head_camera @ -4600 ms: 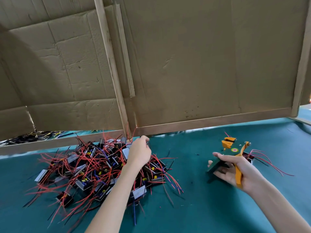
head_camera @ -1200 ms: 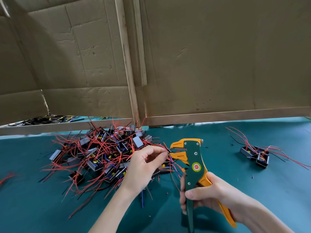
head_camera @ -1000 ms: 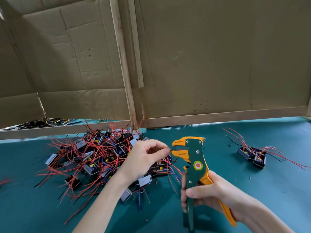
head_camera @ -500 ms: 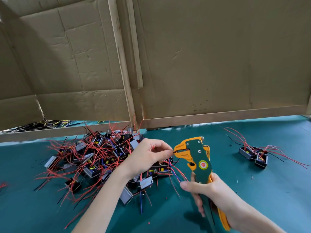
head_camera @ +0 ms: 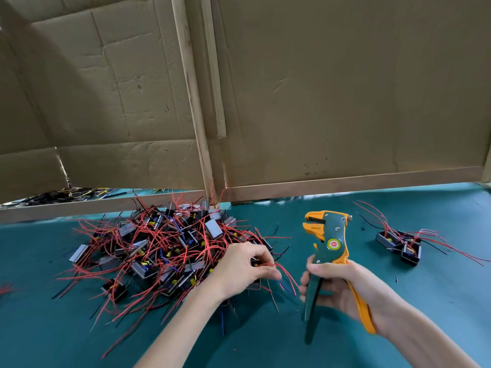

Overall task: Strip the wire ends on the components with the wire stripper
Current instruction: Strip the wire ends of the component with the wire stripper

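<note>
Both hands work: left hand (head_camera: 244, 269) apparently pinches a red wire (head_camera: 285, 272); right hand (head_camera: 342, 285) clasps the wire stripper (head_camera: 330, 235).

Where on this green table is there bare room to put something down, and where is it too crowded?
Bare green cloth lies between the wire stripper in the right hand and the small group of components, and at the near-left corner before the pile of components. That pile, where the left hand pinches a red wire, is crowded.
</note>
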{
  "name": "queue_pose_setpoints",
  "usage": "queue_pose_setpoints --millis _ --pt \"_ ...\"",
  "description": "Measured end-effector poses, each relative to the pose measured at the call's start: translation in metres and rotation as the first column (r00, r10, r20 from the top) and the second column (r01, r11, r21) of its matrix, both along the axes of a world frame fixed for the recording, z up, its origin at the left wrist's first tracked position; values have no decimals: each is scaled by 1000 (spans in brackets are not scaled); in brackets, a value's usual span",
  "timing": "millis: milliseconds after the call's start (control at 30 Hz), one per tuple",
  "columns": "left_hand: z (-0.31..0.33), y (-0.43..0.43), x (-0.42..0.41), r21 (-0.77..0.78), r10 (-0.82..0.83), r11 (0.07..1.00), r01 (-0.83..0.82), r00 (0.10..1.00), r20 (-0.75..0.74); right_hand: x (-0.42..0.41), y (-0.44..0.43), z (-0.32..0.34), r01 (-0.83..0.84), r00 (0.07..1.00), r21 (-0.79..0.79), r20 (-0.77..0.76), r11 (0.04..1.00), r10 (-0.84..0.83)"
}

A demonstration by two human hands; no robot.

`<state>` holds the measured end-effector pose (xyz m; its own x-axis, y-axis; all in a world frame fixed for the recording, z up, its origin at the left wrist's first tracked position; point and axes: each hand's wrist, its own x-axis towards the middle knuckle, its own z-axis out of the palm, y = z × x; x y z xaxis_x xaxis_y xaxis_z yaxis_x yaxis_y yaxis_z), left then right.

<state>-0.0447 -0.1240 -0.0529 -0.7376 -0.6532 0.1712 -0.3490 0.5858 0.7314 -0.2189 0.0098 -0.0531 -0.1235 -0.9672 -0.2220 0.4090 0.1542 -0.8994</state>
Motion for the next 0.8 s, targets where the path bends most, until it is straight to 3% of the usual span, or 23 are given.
queue_pose_setpoints --millis 133,200,300,433,667,800 --pt "14 -10 13 108 -188 980 168 958 215 0 0 -1 -3 1000 8 9 1000 3" --pt "18 -13 17 127 -233 970 208 946 227 0 0 -1 0 1000 10 14 1000 0" --pt "20 -12 15 100 -190 979 177 973 131 0 0 -1 -4 1000 2 13 1000 4" --pt "22 -8 12 190 -119 973 130 991 -67 -3 1 -2 -61 998 -51 -9 997 61" --pt "36 -1 10 99 -22 994 49 965 -261 2 -1 -6 -253 964 -132 -117 958 239" --pt "39 5 9 189 0 978 85 912 -411 5 0 -7 -292 950 -147 -158 945 269"
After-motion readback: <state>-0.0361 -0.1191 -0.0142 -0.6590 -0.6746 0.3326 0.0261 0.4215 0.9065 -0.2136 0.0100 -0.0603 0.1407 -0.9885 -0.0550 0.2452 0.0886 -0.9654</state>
